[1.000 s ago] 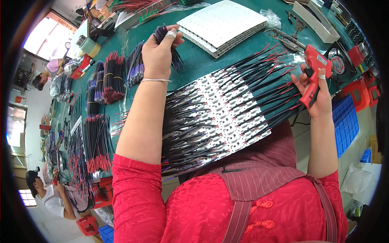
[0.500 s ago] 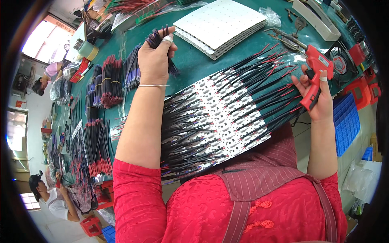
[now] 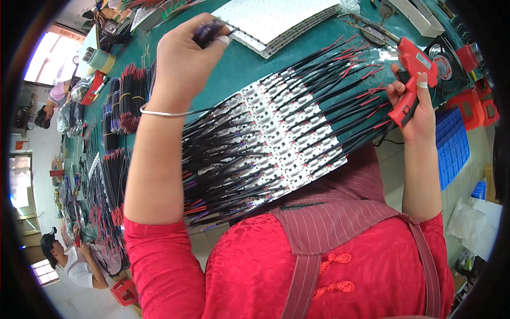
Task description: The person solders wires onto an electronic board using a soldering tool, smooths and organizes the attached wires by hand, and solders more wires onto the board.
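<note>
My left hand (image 3: 183, 61) is closed around a small bunch of dark wires (image 3: 209, 32) with a purplish tint, held up near the stack of white panels. In my right hand (image 3: 421, 117) is a red soldering gun (image 3: 417, 66), its metal tip pointing to the upper left over the table. Between my arms lies a white circuit board panel (image 3: 279, 127) with rows of small parts. Black wires (image 3: 345, 117) with red ends stick out from its right side. Many more dark wires (image 3: 218, 154) spread from its left side, partly behind my left forearm.
A stack of white panels (image 3: 281, 21) sits at the back of the green table (image 3: 223, 69). Banded wire bundles (image 3: 130, 98) lie to the left. A small black fan (image 3: 445, 66) and a long pale tray (image 3: 417, 18) stand at right. Two people are at the far left.
My left hand has moved left and slightly up with the wires, turning so its back shows more. The view has shifted a little. My right hand keeps hold of the soldering gun.
</note>
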`<act>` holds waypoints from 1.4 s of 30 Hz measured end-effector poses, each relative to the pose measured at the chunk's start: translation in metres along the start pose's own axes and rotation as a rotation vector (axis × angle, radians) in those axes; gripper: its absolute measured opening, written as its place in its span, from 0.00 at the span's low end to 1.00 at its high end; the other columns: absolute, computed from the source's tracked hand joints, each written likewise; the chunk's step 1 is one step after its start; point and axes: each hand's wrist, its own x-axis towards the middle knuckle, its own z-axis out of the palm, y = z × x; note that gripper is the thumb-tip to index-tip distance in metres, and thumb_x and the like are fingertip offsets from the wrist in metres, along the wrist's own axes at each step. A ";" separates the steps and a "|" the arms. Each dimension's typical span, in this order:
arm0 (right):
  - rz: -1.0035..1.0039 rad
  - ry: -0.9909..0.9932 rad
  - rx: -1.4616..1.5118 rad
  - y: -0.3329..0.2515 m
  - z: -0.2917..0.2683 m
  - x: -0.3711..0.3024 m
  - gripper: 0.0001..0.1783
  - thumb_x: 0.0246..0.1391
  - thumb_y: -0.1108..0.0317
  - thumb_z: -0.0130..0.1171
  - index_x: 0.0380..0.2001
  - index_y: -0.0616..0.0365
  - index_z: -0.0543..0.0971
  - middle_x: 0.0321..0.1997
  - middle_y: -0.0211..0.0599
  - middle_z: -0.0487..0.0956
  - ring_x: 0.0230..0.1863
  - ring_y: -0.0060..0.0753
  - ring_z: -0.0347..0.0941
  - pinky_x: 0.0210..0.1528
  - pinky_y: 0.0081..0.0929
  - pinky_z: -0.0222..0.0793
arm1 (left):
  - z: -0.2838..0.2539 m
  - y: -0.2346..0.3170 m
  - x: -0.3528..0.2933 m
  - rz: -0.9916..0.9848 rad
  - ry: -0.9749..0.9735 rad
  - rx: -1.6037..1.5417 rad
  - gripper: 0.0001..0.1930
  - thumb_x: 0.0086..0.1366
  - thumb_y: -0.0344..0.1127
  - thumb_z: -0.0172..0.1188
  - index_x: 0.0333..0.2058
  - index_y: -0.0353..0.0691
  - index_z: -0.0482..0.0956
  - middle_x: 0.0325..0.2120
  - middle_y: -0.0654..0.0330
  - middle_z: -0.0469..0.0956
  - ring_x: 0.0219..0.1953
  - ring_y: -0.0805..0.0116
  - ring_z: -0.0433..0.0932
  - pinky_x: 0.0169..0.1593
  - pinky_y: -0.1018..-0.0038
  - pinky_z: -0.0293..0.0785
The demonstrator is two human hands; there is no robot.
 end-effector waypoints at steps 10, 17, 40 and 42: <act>-0.080 -0.119 -0.461 -0.041 0.071 -0.058 0.31 0.69 0.50 0.52 0.59 0.68 0.69 0.50 0.47 0.79 0.30 0.18 0.69 0.28 0.18 0.69 | -0.017 0.023 -0.048 0.454 -0.515 0.563 0.18 0.45 0.17 0.64 0.38 0.37 0.83 0.34 0.56 0.77 0.33 0.53 0.80 0.37 0.65 0.76; 0.153 -0.162 -0.573 -0.013 0.105 -0.087 0.36 0.63 0.46 0.60 0.60 0.68 0.67 0.52 0.49 0.76 0.27 0.14 0.67 0.25 0.16 0.67 | -0.014 0.008 -0.071 0.424 -0.465 0.627 0.13 0.48 0.20 0.60 0.35 0.38 0.83 0.29 0.57 0.73 0.32 0.57 0.77 0.35 0.64 0.75; 0.117 -0.360 -0.647 0.032 0.123 -0.083 0.30 0.66 0.57 0.58 0.63 0.65 0.66 0.57 0.53 0.76 0.29 0.19 0.71 0.31 0.21 0.73 | -0.007 -0.006 -0.070 0.444 -0.413 0.648 0.10 0.51 0.26 0.59 0.34 0.41 0.84 0.29 0.59 0.72 0.32 0.60 0.77 0.35 0.66 0.75; 0.171 -0.293 -0.533 0.031 0.125 -0.083 0.25 0.59 0.72 0.64 0.58 0.65 0.71 0.53 0.41 0.79 0.45 0.23 0.74 0.49 0.25 0.71 | -0.007 -0.005 -0.069 0.440 -0.403 0.661 0.11 0.50 0.25 0.59 0.33 0.42 0.84 0.29 0.59 0.72 0.33 0.60 0.77 0.35 0.66 0.75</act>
